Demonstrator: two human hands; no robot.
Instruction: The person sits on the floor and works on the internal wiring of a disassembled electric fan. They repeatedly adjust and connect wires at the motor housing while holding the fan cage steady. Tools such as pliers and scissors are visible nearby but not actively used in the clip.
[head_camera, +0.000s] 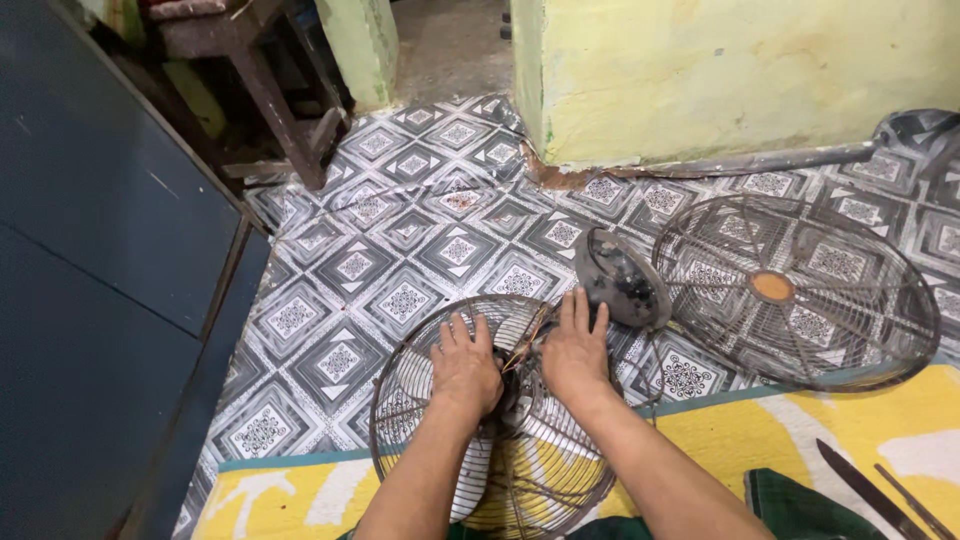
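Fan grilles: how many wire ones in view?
2. One wire grille lies on the floor under both hands, left hand and right hand; the other grille lies to the right, beside the wall.

Floor's (400, 240) covered in grey-and-white diamond pattern tiles, with a yellow mat (800, 440) at the near edge. Stained pale green wall (720, 70) (pretty scuffed at the bottom), dark blue cabinet (90, 250) on the left, wooden stool (255, 70) behind.

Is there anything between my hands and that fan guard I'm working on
Nothing visible. Both the left hand and the right hand already rest flat on the rear fan guard, either side of its hub. The loose motor cover and the other wire guard lie apart to the right.
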